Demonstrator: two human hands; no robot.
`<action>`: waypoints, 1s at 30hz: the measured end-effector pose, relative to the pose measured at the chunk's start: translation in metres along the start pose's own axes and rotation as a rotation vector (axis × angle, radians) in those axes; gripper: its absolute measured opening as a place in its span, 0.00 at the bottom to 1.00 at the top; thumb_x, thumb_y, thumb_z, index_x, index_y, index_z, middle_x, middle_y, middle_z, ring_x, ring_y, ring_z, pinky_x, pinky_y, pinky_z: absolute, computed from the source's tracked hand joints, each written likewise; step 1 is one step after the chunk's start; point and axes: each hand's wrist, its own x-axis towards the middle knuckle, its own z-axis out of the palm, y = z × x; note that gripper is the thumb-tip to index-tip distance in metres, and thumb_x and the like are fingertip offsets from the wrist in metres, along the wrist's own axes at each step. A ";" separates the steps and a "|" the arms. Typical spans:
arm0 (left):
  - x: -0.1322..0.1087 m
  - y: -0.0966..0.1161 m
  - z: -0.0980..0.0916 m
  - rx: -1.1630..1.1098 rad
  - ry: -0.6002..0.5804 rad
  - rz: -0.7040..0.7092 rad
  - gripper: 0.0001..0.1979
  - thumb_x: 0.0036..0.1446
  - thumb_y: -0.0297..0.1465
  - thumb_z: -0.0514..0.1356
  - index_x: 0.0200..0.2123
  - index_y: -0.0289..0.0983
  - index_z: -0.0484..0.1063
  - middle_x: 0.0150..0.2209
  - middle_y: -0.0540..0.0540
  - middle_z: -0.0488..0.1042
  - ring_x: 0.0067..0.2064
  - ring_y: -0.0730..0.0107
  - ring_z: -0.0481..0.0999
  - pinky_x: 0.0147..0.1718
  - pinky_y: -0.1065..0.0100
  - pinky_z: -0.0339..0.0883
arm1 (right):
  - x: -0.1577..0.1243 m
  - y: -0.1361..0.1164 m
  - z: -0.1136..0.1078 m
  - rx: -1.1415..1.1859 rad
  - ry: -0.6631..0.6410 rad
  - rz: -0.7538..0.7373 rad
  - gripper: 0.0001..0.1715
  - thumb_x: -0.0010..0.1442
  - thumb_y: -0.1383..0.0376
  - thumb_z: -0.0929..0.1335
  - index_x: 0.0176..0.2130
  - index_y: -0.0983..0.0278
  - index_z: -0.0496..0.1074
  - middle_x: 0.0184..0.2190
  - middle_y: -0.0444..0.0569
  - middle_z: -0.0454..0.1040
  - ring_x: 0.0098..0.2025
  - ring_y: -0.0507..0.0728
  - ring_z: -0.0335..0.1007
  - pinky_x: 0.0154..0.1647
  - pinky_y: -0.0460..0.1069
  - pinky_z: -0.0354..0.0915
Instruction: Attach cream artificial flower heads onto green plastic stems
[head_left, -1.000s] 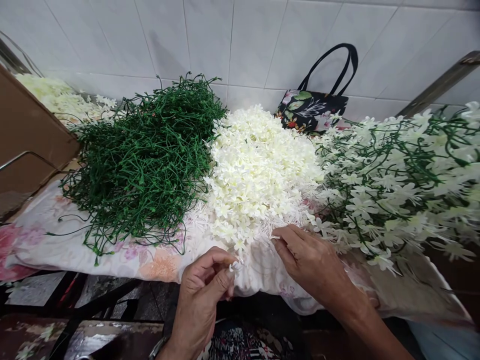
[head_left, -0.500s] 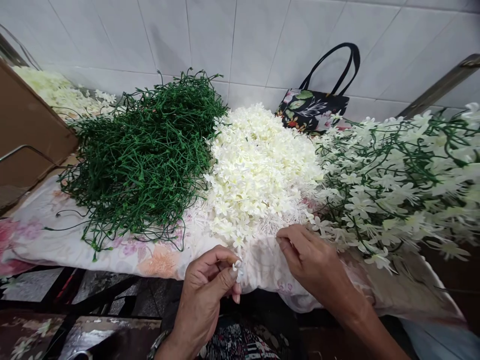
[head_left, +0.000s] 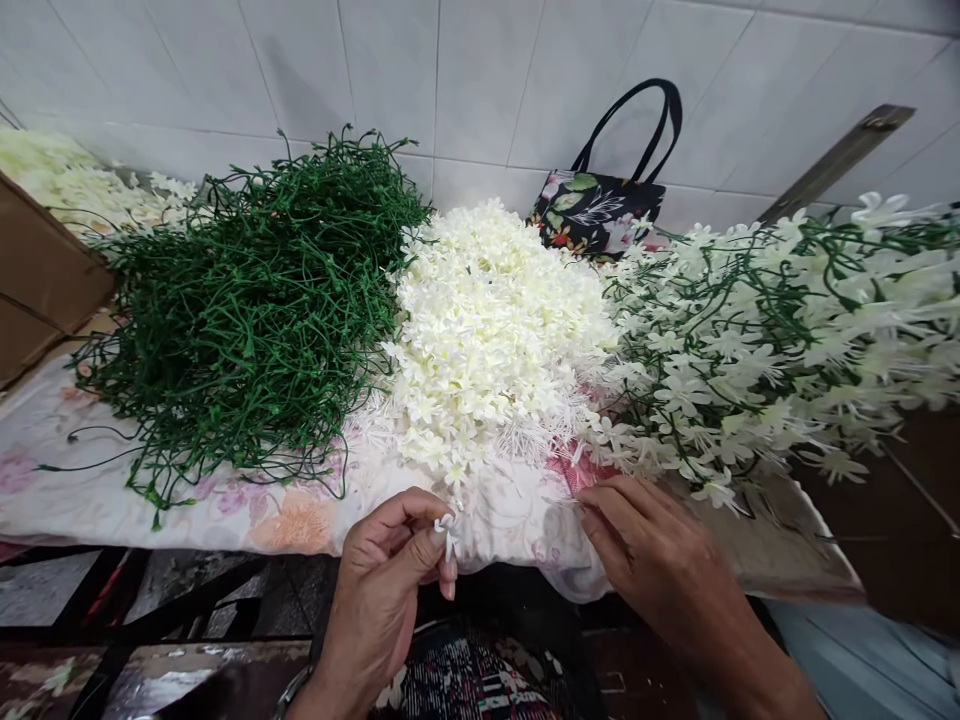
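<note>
Between thumb and fingers, my left hand (head_left: 390, 565) pinches a small white artificial flower (head_left: 448, 535) over the front edge of the cloth. My right hand (head_left: 652, 540) is to the right with its fingertips pressed together; a fine white stamen strand seems to stick out of them, though it is hard to see. Just beyond my hands is a heap of loose white flower heads (head_left: 487, 330), with white thread-like stamens (head_left: 544, 425) along its front and right side. Green plastic stems (head_left: 262, 310) lie in a tangled pile to the left.
Finished-looking white flower sprays with green stems (head_left: 720, 370) spread over the right side. A floral cloth (head_left: 217, 510) covers the work surface. A black flowered bag (head_left: 596, 210) leans on the tiled wall (head_left: 390, 80). At the left are a cardboard box (head_left: 45, 270) and more pale flowers (head_left: 97, 180).
The view has shifted, so everything appears farther left. My right hand has moved slightly away from the stamens toward me and to the right. My left hand still pinches the flower.
</note>
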 end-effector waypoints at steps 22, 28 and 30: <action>0.000 -0.001 0.001 -0.067 -0.023 -0.018 0.11 0.36 0.32 0.71 0.22 0.33 0.75 0.18 0.52 0.68 0.17 0.78 0.67 0.15 0.76 0.63 | 0.009 -0.010 0.014 0.039 -0.037 -0.060 0.14 0.63 0.72 0.57 0.30 0.65 0.67 0.26 0.49 0.67 0.32 0.55 0.63 0.36 0.50 0.56; 0.000 -0.001 0.001 -0.073 -0.025 -0.025 0.11 0.37 0.33 0.71 0.22 0.33 0.76 0.19 0.52 0.69 0.17 0.78 0.68 0.15 0.75 0.64 | 0.006 -0.013 0.017 0.086 -0.059 -0.023 0.13 0.62 0.72 0.58 0.29 0.65 0.67 0.26 0.49 0.67 0.31 0.55 0.63 0.35 0.50 0.58; 0.000 -0.001 0.001 -0.079 -0.030 -0.022 0.10 0.37 0.33 0.71 0.22 0.33 0.76 0.19 0.52 0.69 0.17 0.78 0.68 0.15 0.75 0.64 | 0.008 -0.017 0.014 0.141 -0.015 0.001 0.13 0.62 0.71 0.58 0.29 0.65 0.65 0.24 0.48 0.66 0.29 0.54 0.63 0.33 0.49 0.58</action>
